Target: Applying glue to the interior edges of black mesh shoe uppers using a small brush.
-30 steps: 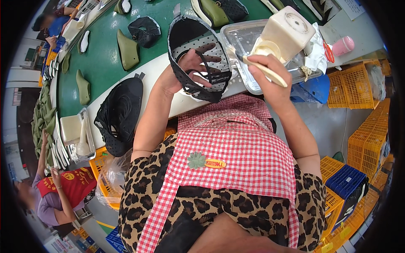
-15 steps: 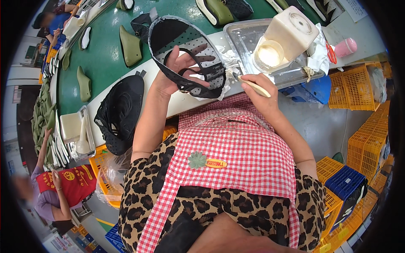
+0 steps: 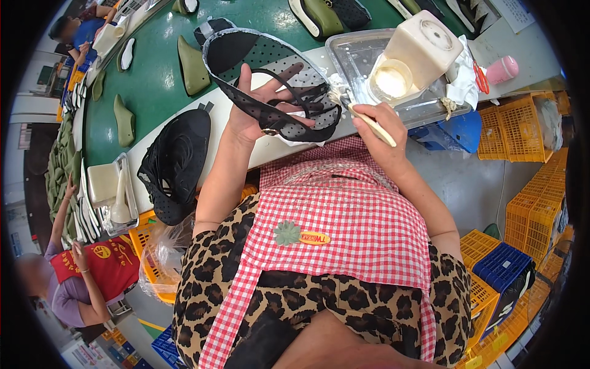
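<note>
A black polka-dot mesh shoe upper (image 3: 228, 55) with straps and a pale edge is held up over the bench front. My left hand (image 3: 263, 101) is inside it, fingers spread under the mesh and straps, bearing it. In my right hand (image 3: 386, 128) is a brush (image 3: 375, 125) with a pale handle, pinched between thumb and fingers. Its whitish bristles are close to the upper's right edge; whether they touch is unclear. Right of them, a clear tray (image 3: 344, 48) holds a cream glue dispenser (image 3: 423, 44) with an open cup of white liquid (image 3: 392, 82).
Black uppers (image 3: 177, 163) lie stacked left on the white bench edge. Green shoe lasts (image 3: 193, 66) stand on the green belt (image 3: 153, 58). Red scissors (image 3: 480, 77) and a pink bottle (image 3: 503, 70) are at right. Yellow crates (image 3: 515, 129) stand beside me; co-workers (image 3: 92, 273) work at left.
The upper and my left hand have shifted, the upper's far end going left. The brush bristles, lower before, are now raised near the upper's right edge. At left, a co-worker's hand has moved.
</note>
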{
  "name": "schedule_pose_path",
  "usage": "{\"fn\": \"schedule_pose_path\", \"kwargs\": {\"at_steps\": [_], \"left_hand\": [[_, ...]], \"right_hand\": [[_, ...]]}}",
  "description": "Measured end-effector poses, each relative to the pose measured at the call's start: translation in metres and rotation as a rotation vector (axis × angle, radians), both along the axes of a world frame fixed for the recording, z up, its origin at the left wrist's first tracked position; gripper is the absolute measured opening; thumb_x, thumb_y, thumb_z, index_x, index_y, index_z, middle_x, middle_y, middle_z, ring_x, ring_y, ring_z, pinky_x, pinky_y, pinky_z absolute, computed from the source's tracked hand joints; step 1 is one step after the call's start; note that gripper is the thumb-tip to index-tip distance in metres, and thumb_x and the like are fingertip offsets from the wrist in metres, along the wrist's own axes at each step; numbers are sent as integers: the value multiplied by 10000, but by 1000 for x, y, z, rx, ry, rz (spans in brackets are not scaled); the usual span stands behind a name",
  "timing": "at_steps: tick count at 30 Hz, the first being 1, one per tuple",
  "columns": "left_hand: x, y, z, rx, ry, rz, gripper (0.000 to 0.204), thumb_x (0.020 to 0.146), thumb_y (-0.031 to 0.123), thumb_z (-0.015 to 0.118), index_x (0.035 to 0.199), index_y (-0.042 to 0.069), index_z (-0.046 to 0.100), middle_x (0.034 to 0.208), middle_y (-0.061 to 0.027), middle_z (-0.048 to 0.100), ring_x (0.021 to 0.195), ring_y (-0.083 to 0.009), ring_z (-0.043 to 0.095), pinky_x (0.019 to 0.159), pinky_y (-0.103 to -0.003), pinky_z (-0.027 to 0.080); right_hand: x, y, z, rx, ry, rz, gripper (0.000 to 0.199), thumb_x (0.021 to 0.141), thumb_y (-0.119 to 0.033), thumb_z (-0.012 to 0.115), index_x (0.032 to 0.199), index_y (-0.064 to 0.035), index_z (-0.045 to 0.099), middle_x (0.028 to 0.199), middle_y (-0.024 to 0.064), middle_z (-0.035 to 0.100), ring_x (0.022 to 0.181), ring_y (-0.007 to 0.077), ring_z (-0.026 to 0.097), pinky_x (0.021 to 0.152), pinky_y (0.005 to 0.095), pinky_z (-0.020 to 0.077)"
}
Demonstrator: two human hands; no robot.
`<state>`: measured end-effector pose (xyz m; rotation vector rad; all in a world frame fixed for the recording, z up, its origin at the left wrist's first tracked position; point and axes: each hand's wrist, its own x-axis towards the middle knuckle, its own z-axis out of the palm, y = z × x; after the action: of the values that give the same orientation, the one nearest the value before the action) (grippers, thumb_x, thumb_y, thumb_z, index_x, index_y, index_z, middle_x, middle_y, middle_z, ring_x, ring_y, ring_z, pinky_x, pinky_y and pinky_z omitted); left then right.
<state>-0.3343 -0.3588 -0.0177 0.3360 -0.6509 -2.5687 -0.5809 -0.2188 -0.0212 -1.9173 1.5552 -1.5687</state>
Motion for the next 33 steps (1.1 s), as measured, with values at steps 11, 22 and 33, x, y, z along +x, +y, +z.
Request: {"fn": "schedule_pose_path", "kwargs": {"at_steps": [11, 22, 33], "left_hand": [[-4, 4, 5, -77, -67, 88, 1068, 857, 835, 346, 1563, 46, 211, 1501, -326, 364, 1382, -517, 356, 1070, -769, 232], [-19, 17, 10, -384, -242, 106, 1142, 806, 909, 262, 1549, 41, 259, 1446, -308, 445, 1330, -402, 484, 1125, -469, 378], [-27, 22, -16, -610, 31, 42, 1104, 843, 879, 249, 1289, -79, 568, 1552, -192, 329, 1357, -351, 454, 1133, -451, 352]], "right_hand": [[-3, 13, -1, 69, -25, -52, 192, 797, -41, 760, 984, -19, 720, 868, 95, 714, 732, 225, 631, 677, 323, 504], [-11, 12, -10, 340, -86, 91, 159, 819, -89, 753, 971, -50, 734, 874, 95, 706, 781, 220, 670, 725, 310, 521], [-4, 10, -6, 325, -91, 5, 143, 831, -104, 744, 962, -47, 734, 884, 106, 706, 806, 215, 680, 748, 314, 527]]}}
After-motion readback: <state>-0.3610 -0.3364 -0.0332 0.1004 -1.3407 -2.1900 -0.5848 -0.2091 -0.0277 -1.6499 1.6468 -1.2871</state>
